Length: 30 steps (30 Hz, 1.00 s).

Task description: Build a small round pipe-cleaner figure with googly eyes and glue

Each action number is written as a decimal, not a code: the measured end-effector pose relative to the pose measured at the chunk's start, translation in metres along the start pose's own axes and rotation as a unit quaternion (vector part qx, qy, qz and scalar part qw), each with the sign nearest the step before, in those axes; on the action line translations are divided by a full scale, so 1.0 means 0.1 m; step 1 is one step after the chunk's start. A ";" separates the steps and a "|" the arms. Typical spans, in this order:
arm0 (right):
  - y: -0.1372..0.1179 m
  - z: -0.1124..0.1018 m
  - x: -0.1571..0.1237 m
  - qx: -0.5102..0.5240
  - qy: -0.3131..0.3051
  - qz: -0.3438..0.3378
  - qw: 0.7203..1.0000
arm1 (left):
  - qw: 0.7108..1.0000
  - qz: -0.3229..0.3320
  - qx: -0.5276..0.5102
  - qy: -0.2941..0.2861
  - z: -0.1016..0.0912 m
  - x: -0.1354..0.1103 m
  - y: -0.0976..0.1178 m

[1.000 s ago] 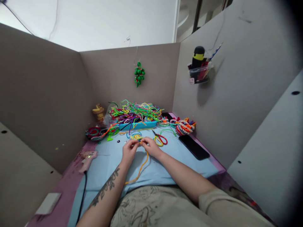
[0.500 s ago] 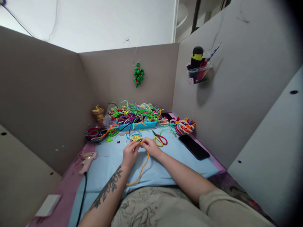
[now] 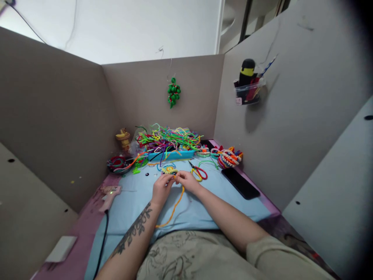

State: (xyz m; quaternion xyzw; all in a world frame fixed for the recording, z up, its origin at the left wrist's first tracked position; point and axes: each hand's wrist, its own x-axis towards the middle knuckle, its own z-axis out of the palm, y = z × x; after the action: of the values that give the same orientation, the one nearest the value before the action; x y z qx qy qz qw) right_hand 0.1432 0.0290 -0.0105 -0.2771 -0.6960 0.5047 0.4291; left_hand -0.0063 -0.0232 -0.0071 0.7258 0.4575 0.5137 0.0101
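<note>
Both hands meet over the middle of the blue cloth. My left hand (image 3: 162, 188) pinches one end of an orange fuzzy stem (image 3: 176, 203), its fingertips close to those of the other hand. My right hand (image 3: 188, 181) is closed on the same stem, whose long tail curves down toward my lap. The piece between the fingertips is mostly covered by them. Just beyond the hands lies a small yellow and blue coiled fuzzy piece (image 3: 169, 169). Right of it rest scissors (image 3: 199, 173) with one red and one yellow handle loop.
A blue tray (image 3: 175, 155) heaped with colourful fuzzy stems stands at the back. A pink glue gun (image 3: 110, 198) with a black cord lies left, a phone (image 3: 240, 182) right. Coiled woven pieces (image 3: 229, 158) sit behind the phone. Grey panels (image 3: 163, 93) enclose three sides.
The camera view has shifted slightly, so everything appears a little further right. Both hands keep their pinch on the orange stem, with hardly any visible movement.
</note>
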 end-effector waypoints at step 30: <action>-0.03 0.02 -0.04 -0.013 0.028 0.002 1.000 | 1.000 0.001 0.008 -0.002 0.03 0.00 -0.05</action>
State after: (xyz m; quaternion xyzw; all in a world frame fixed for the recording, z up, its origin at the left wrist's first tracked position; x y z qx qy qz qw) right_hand 0.1432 0.0239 -0.0089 -0.2982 -0.6896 0.4885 0.4438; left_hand -0.0070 -0.0192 -0.0110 0.7269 0.4612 0.5087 0.0048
